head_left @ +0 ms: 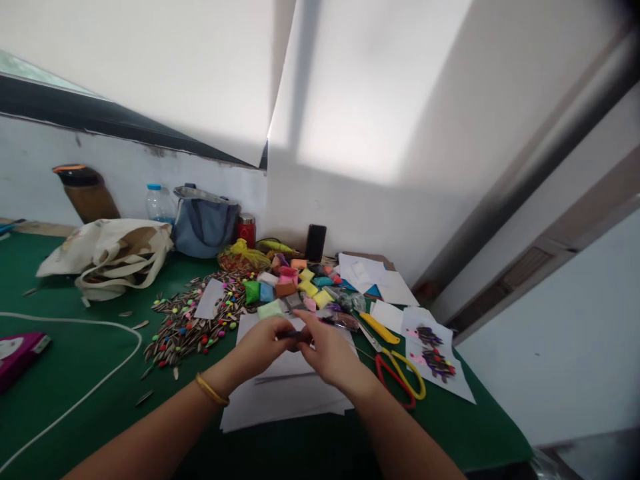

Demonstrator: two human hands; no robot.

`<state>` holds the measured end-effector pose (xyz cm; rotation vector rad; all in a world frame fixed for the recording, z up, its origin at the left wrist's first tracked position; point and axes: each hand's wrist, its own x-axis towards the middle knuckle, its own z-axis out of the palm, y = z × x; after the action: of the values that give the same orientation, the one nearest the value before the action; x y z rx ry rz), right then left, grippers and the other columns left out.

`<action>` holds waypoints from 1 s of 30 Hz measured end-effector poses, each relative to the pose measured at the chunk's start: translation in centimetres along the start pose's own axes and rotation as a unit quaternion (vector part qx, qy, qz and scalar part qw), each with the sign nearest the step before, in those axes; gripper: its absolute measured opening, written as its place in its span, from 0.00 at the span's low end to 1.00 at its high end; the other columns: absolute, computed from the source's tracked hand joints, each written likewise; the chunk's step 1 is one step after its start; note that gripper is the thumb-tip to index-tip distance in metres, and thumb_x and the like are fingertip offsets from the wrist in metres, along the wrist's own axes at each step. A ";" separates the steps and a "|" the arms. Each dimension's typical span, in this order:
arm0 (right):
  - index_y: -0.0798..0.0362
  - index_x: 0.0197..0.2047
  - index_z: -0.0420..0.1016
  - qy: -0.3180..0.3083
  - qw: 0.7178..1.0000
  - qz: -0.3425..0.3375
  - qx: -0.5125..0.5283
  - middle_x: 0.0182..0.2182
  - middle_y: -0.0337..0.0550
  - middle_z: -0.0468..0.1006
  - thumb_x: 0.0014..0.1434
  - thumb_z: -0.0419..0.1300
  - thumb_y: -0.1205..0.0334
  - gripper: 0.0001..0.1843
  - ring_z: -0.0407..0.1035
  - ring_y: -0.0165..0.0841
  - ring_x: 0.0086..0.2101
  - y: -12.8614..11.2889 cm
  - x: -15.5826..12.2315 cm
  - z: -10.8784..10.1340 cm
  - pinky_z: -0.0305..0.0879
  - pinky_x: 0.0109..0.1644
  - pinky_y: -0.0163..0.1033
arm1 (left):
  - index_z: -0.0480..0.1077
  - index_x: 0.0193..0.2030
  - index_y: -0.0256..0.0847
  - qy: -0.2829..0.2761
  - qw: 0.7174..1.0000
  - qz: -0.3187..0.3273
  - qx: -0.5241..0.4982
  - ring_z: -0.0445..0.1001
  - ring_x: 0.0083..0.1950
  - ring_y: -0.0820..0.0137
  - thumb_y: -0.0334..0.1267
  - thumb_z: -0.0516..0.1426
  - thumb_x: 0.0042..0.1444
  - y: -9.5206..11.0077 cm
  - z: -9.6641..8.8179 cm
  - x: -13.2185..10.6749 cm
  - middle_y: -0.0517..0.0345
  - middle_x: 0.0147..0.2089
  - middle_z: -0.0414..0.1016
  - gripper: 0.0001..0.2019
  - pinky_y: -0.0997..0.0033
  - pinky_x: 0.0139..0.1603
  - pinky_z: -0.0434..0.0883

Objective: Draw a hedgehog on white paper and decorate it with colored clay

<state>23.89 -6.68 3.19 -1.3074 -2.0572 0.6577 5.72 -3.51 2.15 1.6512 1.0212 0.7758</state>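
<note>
Over a stack of white paper [285, 408], my left hand [260, 352] and my right hand [330, 355] meet with fingertips closed around a small dark piece [295, 339]. It looks soft, perhaps clay, but my fingers cover most of it. A yellow bangle is on my left wrist. Just beyond the hands lie several small packets of coloured modelling clay [286, 289]. To the left spreads a heap of striped sunflower seeds [187, 333] mixed with bright little balls. Scissors [400, 379] with red and yellow handles rest right of my right hand, beside a yellow utility knife [381, 330].
Sheets with seed-covered figures [465, 383] lie at the right edge of the green table [480, 433]. Behind stand a phone [315, 243], a red flask [247, 231], a blue bag [206, 223] and bottles. A cloth bag [107, 257], white cable [107, 375] and magenta box [23, 357] occupy the left.
</note>
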 end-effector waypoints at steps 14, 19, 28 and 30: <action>0.51 0.60 0.69 -0.014 0.895 0.299 -0.331 0.51 0.53 0.73 0.57 0.57 0.66 0.27 0.69 0.45 0.48 9.7 -11.0 -7.5 0.63 0.49 0.44 | 0.73 0.36 0.38 0.011 0.982 -0.119 -0.144 0.71 0.32 0.70 0.47 0.66 0.44 0.5 0.0 -0.3 0.57 0.32 0.76 0.17 0.74 0.31 0.61; 0.50 0.65 0.62 -0.006 0.883 0.327 -0.336 0.48 0.53 0.74 0.57 0.55 0.69 0.32 0.70 0.43 0.45 11.1 -11.9 -7.5 0.62 0.46 0.41 | 0.71 0.37 0.40 0.013 0.971 -0.131 -0.200 0.70 0.31 0.74 0.47 0.67 0.43 1.4 0.8 -0.3 0.60 0.34 0.75 0.18 0.76 0.32 0.63; 0.49 0.66 0.61 0.151 0.910 0.325 -0.211 0.49 0.52 0.71 0.58 0.54 0.60 0.32 0.69 0.44 0.47 10.5 -12.0 -8.3 0.63 0.48 0.43 | 0.74 0.41 0.40 0.050 0.946 -0.121 -0.296 0.72 0.34 0.74 0.43 0.71 0.40 2.2 0.5 -0.2 0.57 0.39 0.76 0.21 0.77 0.32 0.67; 0.48 0.65 0.63 0.191 0.933 0.287 -0.104 0.48 0.50 0.72 0.59 0.57 0.53 0.32 0.68 0.44 0.47 10.0 -11.9 -7.6 0.64 0.48 0.44 | 0.72 0.38 0.39 0.058 0.942 -0.113 -0.311 0.73 0.33 0.74 0.43 0.71 0.40 2.5 0.6 -0.1 0.58 0.37 0.76 0.20 0.77 0.32 0.68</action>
<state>39.42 -13.06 -1.04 -2.0138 -1.4554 0.3808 6.84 -4.24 4.41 0.9396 0.9021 0.9286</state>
